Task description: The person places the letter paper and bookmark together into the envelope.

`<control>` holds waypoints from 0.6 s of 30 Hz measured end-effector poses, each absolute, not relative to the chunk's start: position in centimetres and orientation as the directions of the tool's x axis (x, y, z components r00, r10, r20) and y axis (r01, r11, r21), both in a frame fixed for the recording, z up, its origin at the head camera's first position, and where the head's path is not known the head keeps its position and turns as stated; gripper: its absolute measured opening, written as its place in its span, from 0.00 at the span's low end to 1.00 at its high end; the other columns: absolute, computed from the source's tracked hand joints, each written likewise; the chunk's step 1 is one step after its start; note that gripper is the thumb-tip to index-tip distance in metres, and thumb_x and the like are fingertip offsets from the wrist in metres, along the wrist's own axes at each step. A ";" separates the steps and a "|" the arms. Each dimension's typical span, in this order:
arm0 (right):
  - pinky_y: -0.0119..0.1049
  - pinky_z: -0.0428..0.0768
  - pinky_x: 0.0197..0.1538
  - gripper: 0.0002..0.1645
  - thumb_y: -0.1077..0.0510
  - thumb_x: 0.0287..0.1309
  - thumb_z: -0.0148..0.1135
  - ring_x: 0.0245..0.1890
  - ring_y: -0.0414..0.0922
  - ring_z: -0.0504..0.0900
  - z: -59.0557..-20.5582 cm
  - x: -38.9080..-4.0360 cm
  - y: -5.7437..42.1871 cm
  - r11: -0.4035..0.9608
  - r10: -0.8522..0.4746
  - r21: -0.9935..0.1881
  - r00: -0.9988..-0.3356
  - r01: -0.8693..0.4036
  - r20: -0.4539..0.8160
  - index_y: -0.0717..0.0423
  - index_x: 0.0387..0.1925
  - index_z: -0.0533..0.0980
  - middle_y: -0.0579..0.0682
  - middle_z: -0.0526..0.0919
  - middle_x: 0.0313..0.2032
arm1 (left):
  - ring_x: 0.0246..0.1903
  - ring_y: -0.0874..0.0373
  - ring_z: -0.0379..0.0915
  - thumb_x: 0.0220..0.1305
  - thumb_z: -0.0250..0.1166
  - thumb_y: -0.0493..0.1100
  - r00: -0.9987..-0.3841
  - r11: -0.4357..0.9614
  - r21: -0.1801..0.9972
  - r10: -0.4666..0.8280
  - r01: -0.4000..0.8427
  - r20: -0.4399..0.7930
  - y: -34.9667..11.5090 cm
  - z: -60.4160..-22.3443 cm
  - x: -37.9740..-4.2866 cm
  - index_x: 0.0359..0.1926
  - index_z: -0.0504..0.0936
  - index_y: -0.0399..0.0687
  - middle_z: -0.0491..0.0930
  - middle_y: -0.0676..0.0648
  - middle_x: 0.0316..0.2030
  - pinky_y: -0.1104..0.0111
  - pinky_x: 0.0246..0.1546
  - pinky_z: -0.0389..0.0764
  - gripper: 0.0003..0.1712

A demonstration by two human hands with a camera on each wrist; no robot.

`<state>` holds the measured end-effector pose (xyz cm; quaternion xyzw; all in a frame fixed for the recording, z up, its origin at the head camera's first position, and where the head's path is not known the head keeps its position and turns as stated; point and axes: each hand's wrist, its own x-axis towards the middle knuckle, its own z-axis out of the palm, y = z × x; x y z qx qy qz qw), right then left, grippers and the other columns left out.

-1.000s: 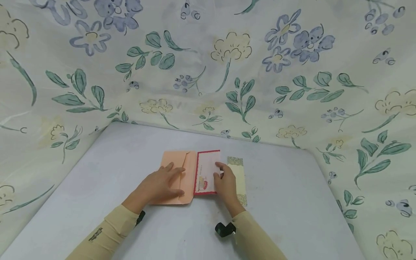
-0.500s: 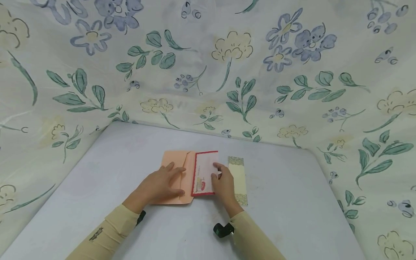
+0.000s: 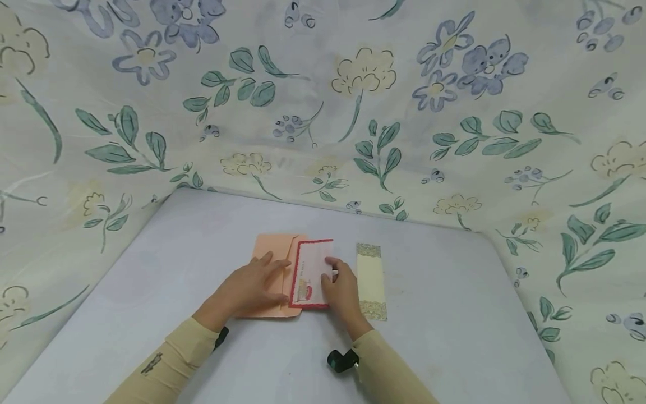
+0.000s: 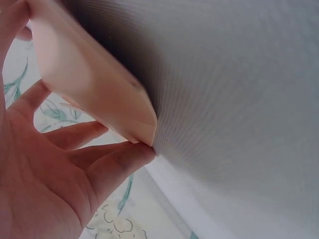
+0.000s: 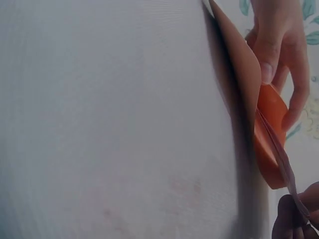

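Note:
A peach envelope (image 3: 275,247) lies on the table in the head view, its flap side toward the right. My left hand (image 3: 250,286) rests on it with fingers spread, and in the left wrist view its fingertips (image 4: 142,152) touch the envelope's edge. My right hand (image 3: 342,289) pinches the right side of a white card (image 3: 313,264) with a red scalloped border and a small printed picture. The card's left part overlaps the envelope's right side. The right wrist view shows the card (image 5: 279,147) edge-on at the envelope's parted opening (image 5: 266,149).
A cream paper strip (image 3: 370,275) with patterned gold-grey ends lies just right of my right hand. The table (image 3: 444,314) is white, with floral cloth (image 3: 303,101) rising behind it and at both sides. Black wrist devices (image 3: 342,361) sit under the sleeves.
My right hand has moved left with the card, which now overlaps more of the envelope and sits slightly lower. My left hand has stayed on the envelope.

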<state>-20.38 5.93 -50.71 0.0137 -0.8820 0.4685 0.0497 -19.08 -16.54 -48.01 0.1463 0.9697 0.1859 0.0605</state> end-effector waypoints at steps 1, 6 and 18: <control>0.31 0.75 0.37 0.23 0.62 0.66 0.64 0.34 0.39 0.74 -50.8 -20.4 5.8 0.563 0.018 -0.824 -0.995 -0.069 0.095 0.56 0.61 0.77 0.51 0.81 0.50 | 0.66 0.22 0.61 0.54 0.73 0.68 -0.950 0.889 0.377 0.305 0.260 -0.064 -16.5 -48.0 -19.1 0.73 0.71 0.56 0.61 0.30 0.73 0.35 0.59 0.70 0.48; 0.32 0.76 0.39 0.22 0.61 0.65 0.64 0.36 0.40 0.75 -50.9 -20.3 5.3 0.563 -0.002 -0.823 -0.996 -0.071 0.085 0.56 0.61 0.78 0.51 0.81 0.51 | 0.67 0.24 0.61 0.55 0.73 0.67 -0.954 0.896 0.367 0.294 0.250 -0.067 -16.6 -48.0 -19.1 0.73 0.71 0.56 0.61 0.32 0.73 0.35 0.59 0.71 0.48; 0.37 0.80 0.46 0.21 0.59 0.64 0.67 0.40 0.42 0.77 -51.3 -20.3 3.7 0.600 -0.037 -0.796 -0.997 -0.073 0.063 0.55 0.58 0.78 0.51 0.82 0.51 | 0.66 0.22 0.62 0.55 0.73 0.66 -0.951 0.893 0.361 0.306 0.267 -0.052 -16.5 -48.3 -18.9 0.73 0.71 0.58 0.61 0.31 0.73 0.35 0.59 0.70 0.47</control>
